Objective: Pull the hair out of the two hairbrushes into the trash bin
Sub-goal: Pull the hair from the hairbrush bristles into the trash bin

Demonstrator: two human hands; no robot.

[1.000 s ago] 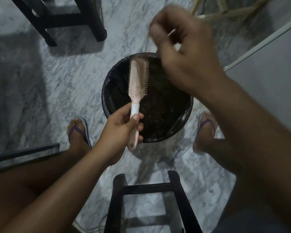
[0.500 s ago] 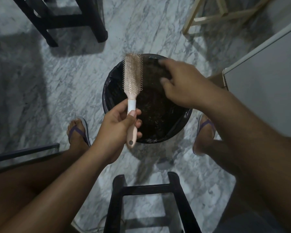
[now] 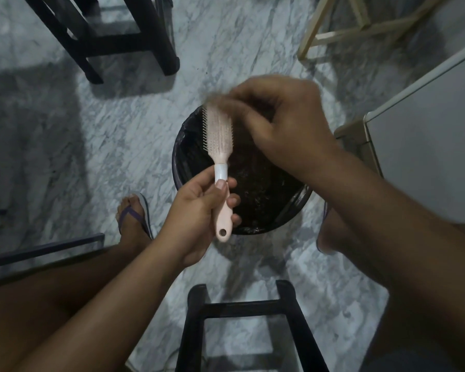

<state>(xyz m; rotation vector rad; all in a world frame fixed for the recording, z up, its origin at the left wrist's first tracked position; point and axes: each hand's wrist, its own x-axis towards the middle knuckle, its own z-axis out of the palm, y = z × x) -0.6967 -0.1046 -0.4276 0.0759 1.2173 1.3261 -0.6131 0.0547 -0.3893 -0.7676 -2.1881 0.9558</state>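
Observation:
A pink hairbrush [image 3: 220, 146] with a white collar is held upright by its handle in my left hand [image 3: 199, 208], over the left side of the round black trash bin [image 3: 293, 208]. The bin has a black liner and dark hair lying inside. My right hand [image 3: 287, 127] is at the top of the brush head, blurred, its fingers pinched at the bristles where a tuft of hair [image 3: 212, 99] shows. Only one hairbrush is in view.
The bin stands on a grey marble floor between my two feet in sandals [image 3: 134, 218]. A black stool frame [image 3: 250, 326] is near me, another black stool [image 3: 105, 36] far left, a pale wooden frame [image 3: 360, 25] far right, a white cabinet [image 3: 427, 135] at right.
My right hand went from high above the bin down into it, then across to the top of the brush head. My left hand tilted the brush slightly.

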